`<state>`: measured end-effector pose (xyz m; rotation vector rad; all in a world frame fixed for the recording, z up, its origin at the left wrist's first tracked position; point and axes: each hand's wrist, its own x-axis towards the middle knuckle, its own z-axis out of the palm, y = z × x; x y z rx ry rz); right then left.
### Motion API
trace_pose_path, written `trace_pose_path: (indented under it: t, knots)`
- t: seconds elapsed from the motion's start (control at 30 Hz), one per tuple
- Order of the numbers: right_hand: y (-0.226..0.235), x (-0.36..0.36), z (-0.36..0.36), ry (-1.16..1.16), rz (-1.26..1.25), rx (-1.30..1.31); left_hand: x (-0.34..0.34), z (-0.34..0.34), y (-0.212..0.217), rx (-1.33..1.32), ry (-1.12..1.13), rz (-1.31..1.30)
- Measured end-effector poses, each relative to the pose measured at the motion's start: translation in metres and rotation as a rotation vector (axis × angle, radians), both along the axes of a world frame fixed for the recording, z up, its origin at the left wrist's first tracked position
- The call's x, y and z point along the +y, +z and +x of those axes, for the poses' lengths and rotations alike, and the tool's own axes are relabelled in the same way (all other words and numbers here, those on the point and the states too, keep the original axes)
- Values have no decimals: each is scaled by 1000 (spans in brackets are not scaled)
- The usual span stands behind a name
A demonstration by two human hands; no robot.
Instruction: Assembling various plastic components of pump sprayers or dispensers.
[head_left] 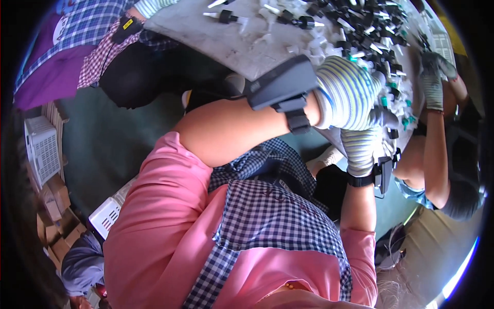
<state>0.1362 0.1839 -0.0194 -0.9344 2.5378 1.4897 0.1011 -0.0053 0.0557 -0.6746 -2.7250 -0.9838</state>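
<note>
Both gloved hands (360,110) amid countless caps (360,20)

A pile of small pump caps (355,26) lay on the table (221,38), beyond the person's left hand (347,92); the right hand (360,149) was just below it, and a co-worker's gloved hand (432,82) lay at the table's right edge.

Gloved hands (360,110), small parts (360,31), grey table (226,41)
</note>
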Motion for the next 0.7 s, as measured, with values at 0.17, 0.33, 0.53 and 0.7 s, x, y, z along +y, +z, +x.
trace_pose_path:
  t: [0.17, 0.33, 0.53, 0.7]
  knots:
    - [-19, 18, -10, 339, -943, 9, 13, 2, -19, 95, 46, -71]
    - [3, -25, -16, 65, -477, 4, 13, -6, -19, 126, 130, 132]
    - [-7, -13, -34, -280, -542, 93, 27, -1, -27, 52, -29, 103]
    - [-15, -40, -39, -598, -559, 174, 25, -1, -33, 14, 9, 72]
